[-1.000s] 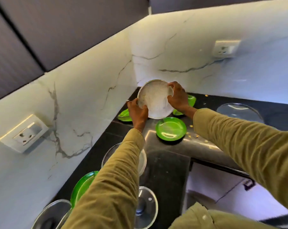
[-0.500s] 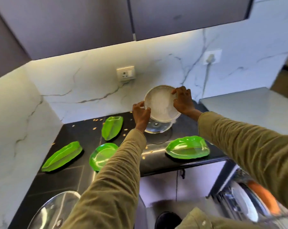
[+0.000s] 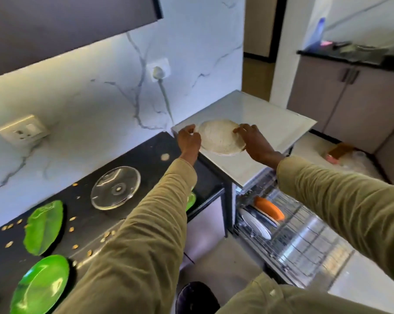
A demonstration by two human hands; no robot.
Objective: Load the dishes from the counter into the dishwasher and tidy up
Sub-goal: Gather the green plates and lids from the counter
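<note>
The dishwasher (image 3: 288,225) stands open at lower right of the frame, its pulled-out rack (image 3: 304,241) holding two dishes, one orange (image 3: 269,209) and one white (image 3: 254,223). Left of it, the black counter (image 3: 146,155) carries four dishes in view: one clear glass plate (image 3: 115,188), two green leaf-shaped plates (image 3: 44,226) and one round green plate (image 3: 41,285), among scattered crumbs. At centre, the frosted plate (image 3: 220,137) is held above the dishwasher's pale top, left hand (image 3: 189,139) and right hand (image 3: 251,139) each gripping an opposite rim. I'd tip it upright and lower it into a free slot beside the white dish.
</note>
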